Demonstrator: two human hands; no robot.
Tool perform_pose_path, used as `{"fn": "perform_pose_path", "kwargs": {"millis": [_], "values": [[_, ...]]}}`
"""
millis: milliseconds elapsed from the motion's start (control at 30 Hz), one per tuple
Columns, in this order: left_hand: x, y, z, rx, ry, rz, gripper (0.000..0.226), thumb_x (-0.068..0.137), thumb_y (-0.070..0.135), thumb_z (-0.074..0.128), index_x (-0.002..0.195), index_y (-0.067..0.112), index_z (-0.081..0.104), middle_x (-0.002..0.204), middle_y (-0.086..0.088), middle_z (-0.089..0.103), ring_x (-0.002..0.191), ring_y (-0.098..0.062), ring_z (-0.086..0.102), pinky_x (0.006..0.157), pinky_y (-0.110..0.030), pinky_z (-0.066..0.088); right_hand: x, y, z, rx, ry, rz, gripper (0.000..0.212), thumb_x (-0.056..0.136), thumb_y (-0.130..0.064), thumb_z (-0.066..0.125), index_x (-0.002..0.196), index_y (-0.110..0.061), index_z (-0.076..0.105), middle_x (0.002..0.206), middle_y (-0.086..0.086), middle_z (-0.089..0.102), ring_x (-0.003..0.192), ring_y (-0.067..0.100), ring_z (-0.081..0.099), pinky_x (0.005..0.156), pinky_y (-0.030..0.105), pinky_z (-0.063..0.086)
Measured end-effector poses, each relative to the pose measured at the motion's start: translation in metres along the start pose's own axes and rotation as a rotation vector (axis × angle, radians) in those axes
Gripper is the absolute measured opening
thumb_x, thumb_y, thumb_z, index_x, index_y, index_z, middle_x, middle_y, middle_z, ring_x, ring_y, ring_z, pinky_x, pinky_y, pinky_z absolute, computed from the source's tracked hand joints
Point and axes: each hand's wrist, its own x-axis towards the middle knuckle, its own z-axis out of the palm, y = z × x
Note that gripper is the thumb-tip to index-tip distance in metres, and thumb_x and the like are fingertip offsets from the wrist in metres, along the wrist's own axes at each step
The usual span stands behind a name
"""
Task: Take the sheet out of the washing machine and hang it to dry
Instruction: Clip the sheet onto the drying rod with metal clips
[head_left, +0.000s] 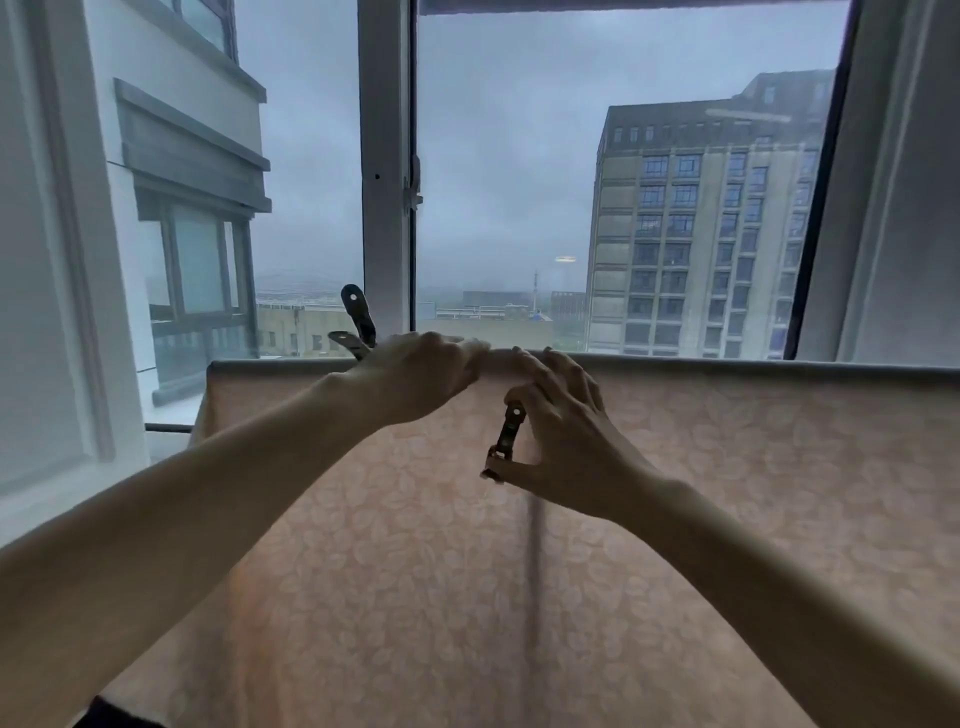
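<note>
A pale pink sheet (727, 467) with a leaf pattern hangs over a horizontal bar in front of the window and fills the lower half of the view. My left hand (421, 379) rests on the sheet's top fold, with its fingers over the bar. My right hand (561, 431) pinches a dark metal clothes clip (506, 436) just below the fold, close to the left hand. A second dark clip (358, 325) stands on the fold, just left of my left hand.
A white window frame post (387, 156) rises behind the hands. Through the glass are a tall grey building (717, 223) on the right and a white building wall (171, 156) on the left. A curtain or wall (904, 208) closes the right edge.
</note>
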Motion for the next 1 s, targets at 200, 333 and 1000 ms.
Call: {"fn": "perform_pose_path", "kwargs": {"millis": [200,333,1000], "values": [[0.025,0.013,0.024,-0.283,0.127,0.135,0.043,0.099,0.035,0.046,0.138,0.019,0.049,0.129,-0.001,0.061,0.107,-0.021,0.064,0.089,-0.039,0.053,-0.03,0.013,-0.02,-0.014,-0.007,0.103,0.068,0.074,-0.062,0.066,0.123,-0.016,0.052,0.156,0.0,0.021,0.146,0.022,0.004,0.114,0.04,0.015],[0.04,0.03,0.033,-0.333,0.197,0.219,0.04,0.098,0.035,0.046,0.133,0.018,0.056,0.116,0.003,0.065,0.1,-0.017,0.065,0.083,-0.039,0.054,-0.047,0.02,-0.031,0.016,-0.008,0.186,0.067,0.074,-0.059,0.069,0.123,-0.019,0.05,0.145,-0.003,0.038,0.136,0.017,0.021,0.107,0.037,0.027],[0.119,0.156,0.045,-0.2,0.323,0.502,0.043,0.095,0.024,0.054,0.138,0.02,0.052,0.115,0.002,0.064,0.078,-0.016,0.069,0.061,-0.026,0.057,-0.133,0.091,-0.11,0.251,0.166,0.463,0.057,0.067,-0.031,0.076,0.106,-0.024,0.036,0.101,-0.005,0.049,0.081,0.008,0.055,0.066,0.022,0.047]]}}
